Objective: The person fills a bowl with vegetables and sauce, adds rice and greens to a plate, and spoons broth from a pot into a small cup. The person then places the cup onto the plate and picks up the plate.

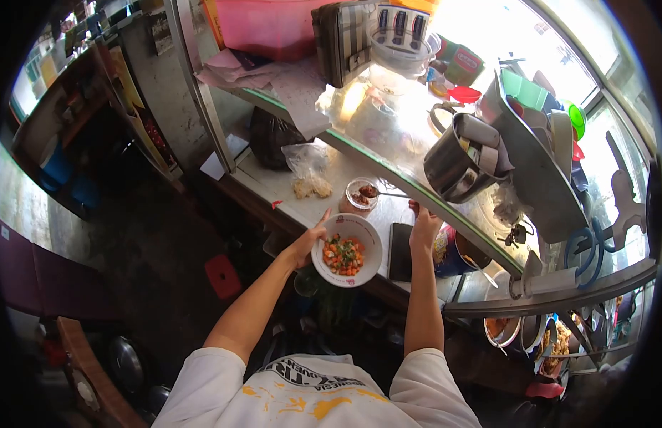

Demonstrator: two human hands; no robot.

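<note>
My left hand (307, 247) grips the left rim of a white bowl (374, 248), tilted toward me. Inside lie chopped orange pieces and green leafy bits (343, 255). My right hand (424, 227) is closed around the handle of a metal spoon (394, 195), partly under the glass shelf. The spoon's head carries something dark reddish-brown, at the mouth of a clear jar (357, 207). That jar holds similar reddish-brown contents and stands on the counter just beyond the bowl.
A glass shelf (388, 171) crosses above the counter, bearing a metal mug (456, 164). A clear plastic bag (307, 161) with pale food sits left of the jar. A dark flat rectangular object (400, 253) and a blue container (449, 255) are near my right forearm.
</note>
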